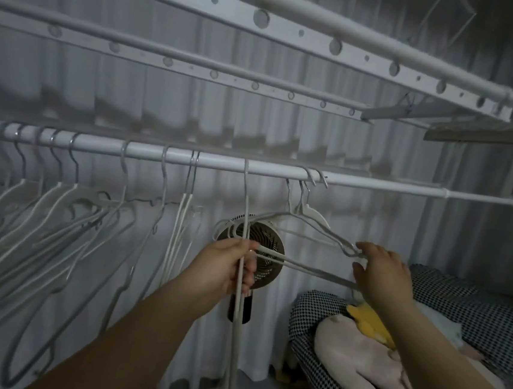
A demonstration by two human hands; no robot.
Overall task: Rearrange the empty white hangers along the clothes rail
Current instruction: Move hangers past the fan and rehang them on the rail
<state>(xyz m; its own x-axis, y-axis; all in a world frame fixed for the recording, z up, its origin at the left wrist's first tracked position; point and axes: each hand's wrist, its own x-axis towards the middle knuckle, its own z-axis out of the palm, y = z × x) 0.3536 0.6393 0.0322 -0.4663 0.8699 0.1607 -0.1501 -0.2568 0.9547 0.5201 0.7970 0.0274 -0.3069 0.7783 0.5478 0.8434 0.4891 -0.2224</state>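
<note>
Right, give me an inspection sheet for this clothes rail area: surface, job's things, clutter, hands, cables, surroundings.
surface: rail, white and level, with hooks along it.
job's things: hangers bunched at the left, a few spaced mid-rail, right hangers near the rail's end; all empty.
clutter: fan behind the hangers; plush on a checked sofa.
hands: left hand grips a held hanger hooked mid-rail; right hand is open, fingers at the tip of the right hangers.
cables: nothing seen.
surroundings: curtain behind; drying rack overhead.
</note>
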